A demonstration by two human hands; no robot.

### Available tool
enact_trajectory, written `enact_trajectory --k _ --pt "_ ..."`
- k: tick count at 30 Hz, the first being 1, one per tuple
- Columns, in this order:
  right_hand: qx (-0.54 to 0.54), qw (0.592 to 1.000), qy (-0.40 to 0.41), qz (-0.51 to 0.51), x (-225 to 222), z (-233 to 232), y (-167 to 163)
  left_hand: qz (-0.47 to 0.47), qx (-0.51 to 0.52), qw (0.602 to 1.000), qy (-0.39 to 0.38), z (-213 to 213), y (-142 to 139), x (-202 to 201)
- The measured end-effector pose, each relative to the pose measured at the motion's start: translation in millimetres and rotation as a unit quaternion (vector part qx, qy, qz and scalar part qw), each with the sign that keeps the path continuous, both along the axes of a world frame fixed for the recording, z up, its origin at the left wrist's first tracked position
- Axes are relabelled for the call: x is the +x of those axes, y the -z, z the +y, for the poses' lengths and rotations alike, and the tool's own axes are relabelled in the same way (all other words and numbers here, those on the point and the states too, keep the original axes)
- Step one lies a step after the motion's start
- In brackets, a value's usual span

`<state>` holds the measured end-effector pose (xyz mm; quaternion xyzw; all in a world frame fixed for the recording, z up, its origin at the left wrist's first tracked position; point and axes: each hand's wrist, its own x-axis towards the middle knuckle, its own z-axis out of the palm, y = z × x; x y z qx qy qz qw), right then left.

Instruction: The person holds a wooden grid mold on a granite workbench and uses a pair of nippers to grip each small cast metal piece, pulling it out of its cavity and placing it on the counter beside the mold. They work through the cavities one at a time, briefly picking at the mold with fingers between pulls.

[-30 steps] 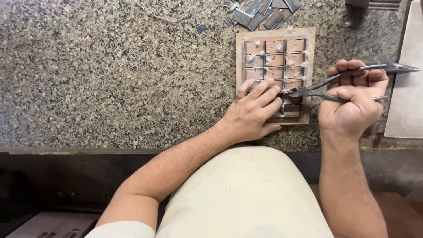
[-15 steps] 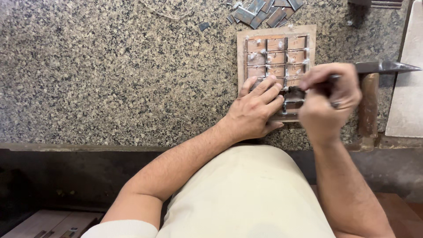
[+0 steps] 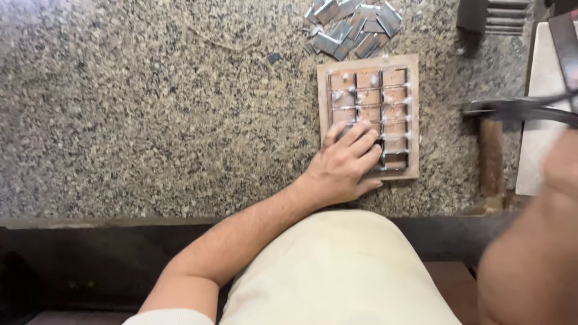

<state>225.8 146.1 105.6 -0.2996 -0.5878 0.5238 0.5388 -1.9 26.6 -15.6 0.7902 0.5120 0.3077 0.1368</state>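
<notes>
the left hand [image 3: 346,162] lies flat and open on the lower left of the wooden grid tray [image 3: 368,114] near the tabletop's [image 3: 150,108] front edge, while the right hand [image 3: 563,174], blurred at the right edge, cannot be judged, dark metal tongs [image 3: 521,109] beside it.

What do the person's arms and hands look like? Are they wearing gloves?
No gloves. The left hand is bare, with no ring or watch showing, and the arm is bare up to a short pale sleeve. The right arm is a bare blur at the picture's edge.
</notes>
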Motion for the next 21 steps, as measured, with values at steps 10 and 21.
enact_trajectory --k 10,21 --pt "-0.029 0.973 0.012 0.227 -78.6 15.3 33.5 0.002 0.083 0.997 -0.005 -28.8 9.9 -14.0" --pt "-0.197 0.944 0.009 0.263 -64.0 -39.9 87.9 0.001 0.056 0.996 -0.076 -42.8 2.8 -7.2"
